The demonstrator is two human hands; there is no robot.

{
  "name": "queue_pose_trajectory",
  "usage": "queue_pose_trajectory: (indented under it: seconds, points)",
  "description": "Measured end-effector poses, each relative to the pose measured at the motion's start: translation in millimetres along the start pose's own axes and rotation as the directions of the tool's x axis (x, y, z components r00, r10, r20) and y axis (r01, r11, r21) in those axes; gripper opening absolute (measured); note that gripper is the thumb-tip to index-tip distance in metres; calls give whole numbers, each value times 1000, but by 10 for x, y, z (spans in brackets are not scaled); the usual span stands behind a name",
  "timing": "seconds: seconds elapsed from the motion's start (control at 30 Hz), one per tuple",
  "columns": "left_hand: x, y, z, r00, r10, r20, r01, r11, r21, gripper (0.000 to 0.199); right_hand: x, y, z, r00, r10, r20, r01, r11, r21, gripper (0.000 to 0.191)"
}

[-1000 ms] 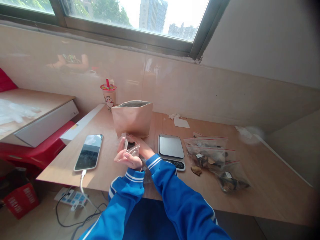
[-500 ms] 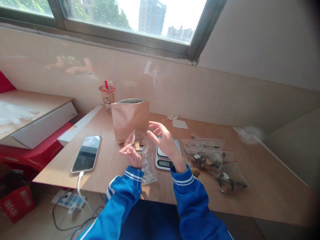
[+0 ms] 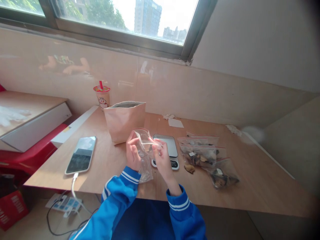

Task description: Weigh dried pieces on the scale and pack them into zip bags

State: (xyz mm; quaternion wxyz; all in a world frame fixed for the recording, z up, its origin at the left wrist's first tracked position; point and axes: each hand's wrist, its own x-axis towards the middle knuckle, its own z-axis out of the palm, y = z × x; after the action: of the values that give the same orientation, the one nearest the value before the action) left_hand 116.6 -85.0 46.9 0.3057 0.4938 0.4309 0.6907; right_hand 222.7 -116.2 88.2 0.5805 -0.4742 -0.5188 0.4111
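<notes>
A clear zip bag [image 3: 144, 169] with a red-edged mouth is between my two hands, its mouth spread apart and its lower part near the tabletop. My left hand [image 3: 133, 156] grips the left side of the mouth. On the right side, the fingers of my right hand [image 3: 162, 156] pinch the rim. Behind my right hand, and partly covered by it, lies a white kitchen scale [image 3: 171, 146]. A brown dried slice [image 3: 189, 168] rests on the table to its right. What the held bag contains is hard to make out.
Several zip bags of dark dried slices [image 3: 200, 158] lie at the right. An open kraft paper pouch [image 3: 125, 121] stands behind my left hand, a drink cup [image 3: 102, 98] beside it. At the left a phone [image 3: 81, 155] is plugged into a white cable [image 3: 74, 182].
My right hand has come down from above the scale and taken hold of the bag's rim. The bag's mouth is wider apart. The whole view has shifted slightly.
</notes>
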Motion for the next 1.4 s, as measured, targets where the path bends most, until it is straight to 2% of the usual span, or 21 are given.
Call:
queue_pose_trajectory:
  seconds: [0.07, 0.1, 0.13, 0.2, 0.27, 0.37, 0.43, 0.5, 0.6, 0.67, 0.7, 0.77, 0.87, 0.93, 1.0, 1.1, 1.23, 1.33, 1.4]
  points:
    - [60, 64, -48, 996, 42, -79, -36, 997, 70, 46, 9, -22, -117, 1000, 12, -13, -12, 998, 56, 33]
    - [88, 89, -66, 995, 21, -96, -14, 997, 73, 47, 3, -33, -170, 1000, 19, -14, -18, 997, 71, 32]
    - [109, 111, -80, 997, -41, -61, 44, 997, 57, 50, -9, -40, -214, 1000, 22, -17, -21, 997, 78, 31]
    - [122, 150, -91, 979, -178, 95, 180, 984, -9, 51, -42, -33, -267, 998, 21, -55, -17, 997, 71, 33]
    - [94, 196, -85, 944, -260, 203, 276, 960, -53, 48, -66, -3, -289, 986, 9, -165, -3, 999, 37, 37]
    - [20, 279, -73, 942, -293, 164, 304, 952, -46, 43, -64, 45, -320, 921, -37, -387, 17, 998, -55, 42]
    - [-10, 314, -87, 944, -294, 150, 301, 953, -32, 41, -46, 54, -367, 898, -78, -432, 35, 994, -107, 44]
    - [-13, 313, -121, 935, -295, 196, 305, 952, -27, 39, -33, 38, -429, 900, -99, -424, 36, 988, -153, 43]
    - [-13, 273, -164, 872, -311, 379, 335, 942, 4, 39, -46, -49, -500, 900, -115, -420, 25, 977, -212, 42]
    - [-46, 253, -151, 833, -298, 467, 316, 948, 41, 39, -75, -157, -512, 942, -169, -289, 80, 952, -295, 39]
    - [-71, 249, -130, 830, -282, 482, 296, 954, 50, 39, -90, -220, -511, 959, -208, -193, 132, 928, -349, 36]
    - [-121, 245, -74, 860, -260, 440, 277, 961, 25, 38, -115, -341, -505, 954, -284, -93, 217, 872, -438, 34]
    - [-127, 213, -34, 915, -292, 277, 322, 944, -69, 38, -122, -414, -512, 927, -341, -156, 223, 836, -501, 34]
    - [-70, 160, -70, 930, -315, 190, 337, 936, -98, 39, -121, -354, -527, 943, -307, -127, 207, 841, -500, 35]
    - [4, 91, -143, 934, -322, 151, 340, 934, -108, 40, -134, -226, -550, 961, -242, -136, 152, 868, -473, 37]
    - [73, 7, -248, 919, -365, 147, 384, 914, -133, 43, -183, -1, -590, 954, -134, -269, 23, 925, -379, 41]
    - [41, -38, -265, 890, -410, 200, 439, 889, -130, 51, -237, 239, -612, 950, -31, -310, -50, 967, -248, 45]
    - [-14, -53, -234, 856, -452, 252, 495, 857, -145, 62, -256, 368, -594, 914, 4, -406, -83, 981, -176, 50]
    - [-39, -63, -222, 858, -424, 289, 478, 865, -151, 62, -277, 438, -575, 896, 27, -443, -101, 984, -145, 53]
